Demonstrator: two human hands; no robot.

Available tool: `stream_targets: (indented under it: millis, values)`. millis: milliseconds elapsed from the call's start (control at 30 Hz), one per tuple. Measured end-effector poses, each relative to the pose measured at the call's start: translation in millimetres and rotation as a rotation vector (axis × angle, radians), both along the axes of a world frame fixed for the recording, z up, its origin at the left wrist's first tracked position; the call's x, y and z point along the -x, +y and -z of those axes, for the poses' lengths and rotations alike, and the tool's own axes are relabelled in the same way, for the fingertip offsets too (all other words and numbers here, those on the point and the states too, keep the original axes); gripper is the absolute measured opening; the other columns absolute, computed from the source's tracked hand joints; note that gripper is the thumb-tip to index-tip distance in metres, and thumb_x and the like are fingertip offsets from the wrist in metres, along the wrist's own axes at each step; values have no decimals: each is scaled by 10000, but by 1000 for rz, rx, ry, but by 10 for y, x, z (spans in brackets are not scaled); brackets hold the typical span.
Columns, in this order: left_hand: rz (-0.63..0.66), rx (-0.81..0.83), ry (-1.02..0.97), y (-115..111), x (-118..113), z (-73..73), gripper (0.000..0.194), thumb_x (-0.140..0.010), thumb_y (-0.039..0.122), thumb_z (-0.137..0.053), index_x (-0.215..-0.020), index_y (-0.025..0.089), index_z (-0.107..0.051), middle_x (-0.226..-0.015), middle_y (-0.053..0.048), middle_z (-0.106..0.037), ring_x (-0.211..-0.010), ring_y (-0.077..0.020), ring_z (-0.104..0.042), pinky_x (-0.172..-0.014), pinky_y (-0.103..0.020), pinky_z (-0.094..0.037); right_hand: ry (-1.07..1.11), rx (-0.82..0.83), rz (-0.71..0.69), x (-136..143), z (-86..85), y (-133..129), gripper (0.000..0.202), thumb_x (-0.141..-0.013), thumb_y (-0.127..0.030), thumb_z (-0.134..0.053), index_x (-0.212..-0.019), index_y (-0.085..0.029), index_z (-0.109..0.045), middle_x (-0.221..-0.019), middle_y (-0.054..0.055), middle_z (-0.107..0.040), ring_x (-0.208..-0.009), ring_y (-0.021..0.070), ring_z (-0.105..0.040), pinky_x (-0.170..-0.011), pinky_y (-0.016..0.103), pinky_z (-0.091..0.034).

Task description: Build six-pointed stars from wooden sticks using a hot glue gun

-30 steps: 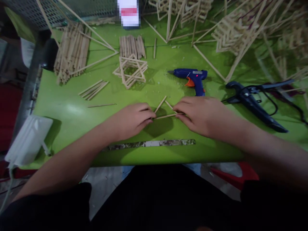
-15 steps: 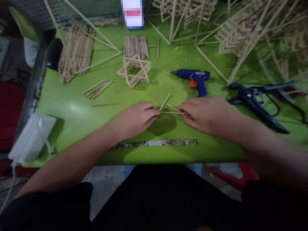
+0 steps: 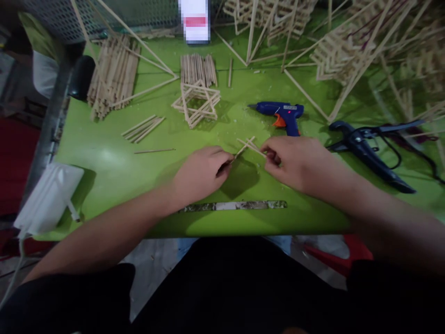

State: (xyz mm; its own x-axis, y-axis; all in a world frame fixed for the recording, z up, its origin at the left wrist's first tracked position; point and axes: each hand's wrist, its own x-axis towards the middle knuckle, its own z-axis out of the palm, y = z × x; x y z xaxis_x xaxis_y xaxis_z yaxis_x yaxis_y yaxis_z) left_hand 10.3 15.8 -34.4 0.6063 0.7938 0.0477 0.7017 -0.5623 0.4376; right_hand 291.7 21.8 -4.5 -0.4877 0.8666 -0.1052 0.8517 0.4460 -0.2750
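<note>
Above the green table, my left hand (image 3: 203,170) is closed with its fingertips on a thin wooden stick (image 3: 239,151). The stick slants up and away to the right. My right hand (image 3: 295,160) pinches another wooden stick (image 3: 257,150), which slants up to the left. Their far ends appear to cross between the hands; whether they touch or are joined I cannot tell. Just beyond the right hand lies a blue glue gun (image 3: 280,110) with an orange trigger and a small red light. A star-shaped stick frame (image 3: 198,104) sits farther off, left of the glue gun.
Bundled sticks (image 3: 114,76), shorter sticks (image 3: 198,69) and several loose sticks (image 3: 143,129) lie left and back. Dark-handled cutters (image 3: 373,150) are at right. A stained flat strip (image 3: 232,205) lies near the front edge. Stick frames (image 3: 340,55) crowd the back right. A white power strip (image 3: 50,197) is at left.
The stick that spanned level between my hands no longer shows there. The two slanting sticks now cross at their far ends. The hands have turned slightly; the glue gun stays put.
</note>
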Motion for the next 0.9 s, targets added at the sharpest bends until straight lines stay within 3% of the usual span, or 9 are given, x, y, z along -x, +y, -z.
stream_targets:
  millis: [133,267,367,533,767,900]
  values:
    - [-97,68,26,-41,-104,-65,210,-1067,166,-686,-1162,164,-874,-1060,-111,-858,-908,-251,-769,-855,-392,-612,-32,-8,7,42,36,5,227,-1003,-190,-603,-1162,-177,-764,-1012,124,-814,-895,307,-742,-804,427,-487]
    - [-194,125,-24,-76,-172,-101,138,-1008,155,-759,-1071,186,-877,-981,-63,-862,-816,-213,-742,-806,-364,-576,17,-90,14,-17,36,5,321,-1032,-234,-585,-1282,-189,-781,-1175,149,-853,-998,344,-785,-803,434,-501]
    - [-229,162,-74,-102,-203,-97,112,-981,153,-787,-1045,198,-867,-992,-46,-881,-832,-210,-766,-819,-362,-578,75,-126,-23,-106,-16,17,294,-1063,-277,-565,-1238,-183,-782,-1187,148,-851,-1009,340,-780,-790,425,-470]
    - [-280,214,-158,-137,-214,-59,123,-987,182,-797,-1108,203,-805,-948,-32,-866,-775,-192,-759,-761,-339,-591,9,-15,-120,-257,-122,29,155,-1051,-291,-584,-1072,-231,-726,-1046,87,-821,-899,291,-734,-763,397,-408]
    - [-92,107,-116,-107,-117,9,292,-979,159,-796,-1271,178,-799,-1074,-71,-815,-865,-206,-727,-871,-372,-626,-196,49,-123,-258,-216,-36,167,-1068,-307,-571,-1027,-239,-719,-1018,97,-814,-852,297,-726,-721,394,-339]
    - [-33,96,-107,-83,-75,33,235,-1044,158,-752,-1272,168,-810,-1084,-79,-802,-873,-208,-721,-899,-379,-633,-232,101,-137,-213,-257,-59,180,-1073,-272,-554,-1028,-230,-723,-1005,114,-810,-831,294,-709,-719,405,-327]
